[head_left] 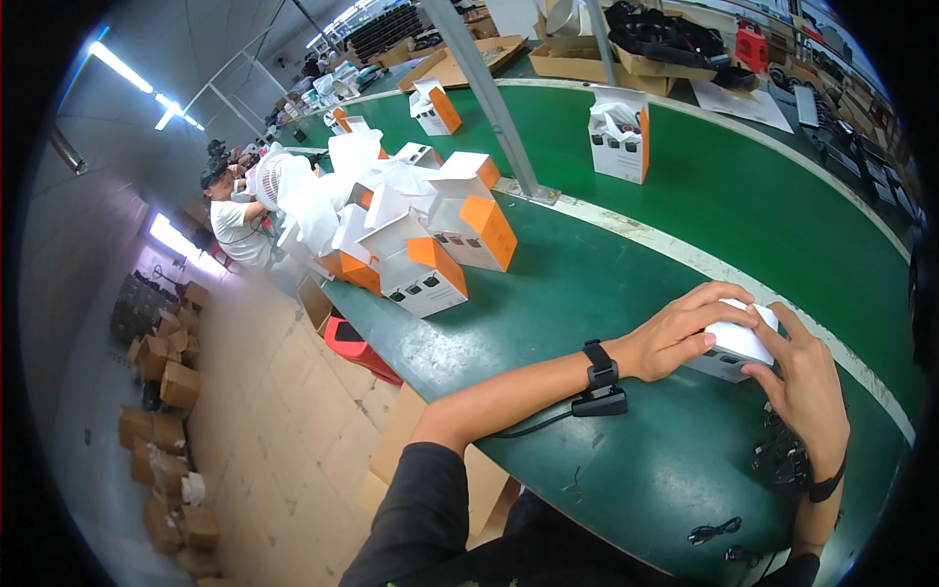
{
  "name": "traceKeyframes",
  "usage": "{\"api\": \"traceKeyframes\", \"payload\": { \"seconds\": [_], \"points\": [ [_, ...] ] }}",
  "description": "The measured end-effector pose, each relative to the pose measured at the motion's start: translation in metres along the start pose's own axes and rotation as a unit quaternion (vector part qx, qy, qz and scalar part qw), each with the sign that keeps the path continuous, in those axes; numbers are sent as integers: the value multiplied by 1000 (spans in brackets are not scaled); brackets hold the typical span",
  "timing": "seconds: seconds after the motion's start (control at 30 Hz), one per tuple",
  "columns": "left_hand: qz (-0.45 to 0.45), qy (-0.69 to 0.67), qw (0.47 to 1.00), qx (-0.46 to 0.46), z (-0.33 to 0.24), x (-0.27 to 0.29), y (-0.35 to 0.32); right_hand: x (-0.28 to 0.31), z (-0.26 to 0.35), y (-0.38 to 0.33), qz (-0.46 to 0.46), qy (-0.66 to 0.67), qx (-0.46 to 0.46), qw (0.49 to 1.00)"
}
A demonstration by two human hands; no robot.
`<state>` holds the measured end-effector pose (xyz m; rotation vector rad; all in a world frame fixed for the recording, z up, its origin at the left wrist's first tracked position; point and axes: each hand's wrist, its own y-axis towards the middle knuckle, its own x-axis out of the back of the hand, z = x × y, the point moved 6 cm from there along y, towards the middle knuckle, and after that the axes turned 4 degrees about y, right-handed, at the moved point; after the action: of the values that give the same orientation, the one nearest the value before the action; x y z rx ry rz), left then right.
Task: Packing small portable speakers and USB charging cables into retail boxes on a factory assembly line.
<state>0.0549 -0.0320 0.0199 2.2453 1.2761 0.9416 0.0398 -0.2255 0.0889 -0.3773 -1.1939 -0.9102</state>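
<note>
A small white box (pixel 726 366) with dark printed pictures on its side rests on the green worktable near its right end. My left hand (pixel 675 335) grips it from the left, fingers bent over the white top. From the other side my right hand (pixel 808 380) holds it, the thumb on the near side and fingers over the top edge. Whether the lid is fully closed is hidden by my fingers. Beside my right wrist lies a heap of black cables (pixel 778 455). One coiled black cable (pixel 714 531) lies nearer to me.
Open white-and-orange boxes (pixel 423 279) and white plastic bags (pixel 313 210) crowd the table's left end. Behind a pale rail runs a green conveyor (pixel 724 157) carrying an open box (pixel 618 147). A metal post (pixel 489 98) rises between. Another person (pixel 237 220) is far left.
</note>
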Motion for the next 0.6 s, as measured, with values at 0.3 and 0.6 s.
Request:
{"api": "traceKeyframes", "payload": {
  "seconds": [0.3,0.6],
  "points": [
    [5,-5,1000,4,1,-2,1,1,0,-1,0,-2,-5,1000],
    [4,-3,1000,0,0,-1,1,1,-1,-1,6,-5,-6,1000]
  ]
}}
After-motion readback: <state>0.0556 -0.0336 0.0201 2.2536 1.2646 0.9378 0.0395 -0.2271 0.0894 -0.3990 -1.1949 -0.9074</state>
